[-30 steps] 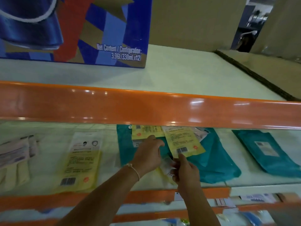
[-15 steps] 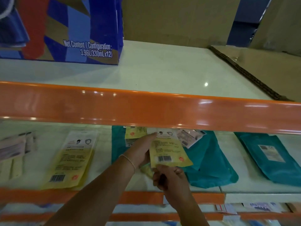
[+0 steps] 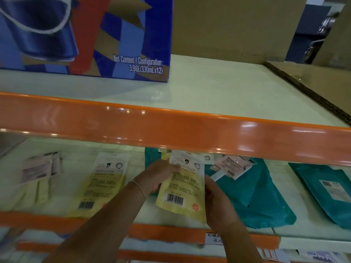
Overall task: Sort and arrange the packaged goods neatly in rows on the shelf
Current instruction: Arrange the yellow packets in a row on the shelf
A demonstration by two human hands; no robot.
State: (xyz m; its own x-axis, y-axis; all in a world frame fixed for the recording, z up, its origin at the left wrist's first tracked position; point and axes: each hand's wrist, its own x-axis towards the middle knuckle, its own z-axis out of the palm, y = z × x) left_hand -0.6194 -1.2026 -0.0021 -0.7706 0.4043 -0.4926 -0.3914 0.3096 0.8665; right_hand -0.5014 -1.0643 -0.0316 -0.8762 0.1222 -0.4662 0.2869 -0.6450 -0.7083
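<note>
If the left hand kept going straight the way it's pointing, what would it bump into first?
Probably the yellow packet that the left hand already touches at its left edge. Beyond it lies the teal bag; depth is hard to judge.

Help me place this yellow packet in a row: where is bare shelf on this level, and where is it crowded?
Bare strips lie between the yellow packet lying flat and the teal pouch, partly under the left hand, and between that pouch and the right teal pouch. It is crowded on the middle pouch, where small packets pile behind the held packet and right hand.
</note>
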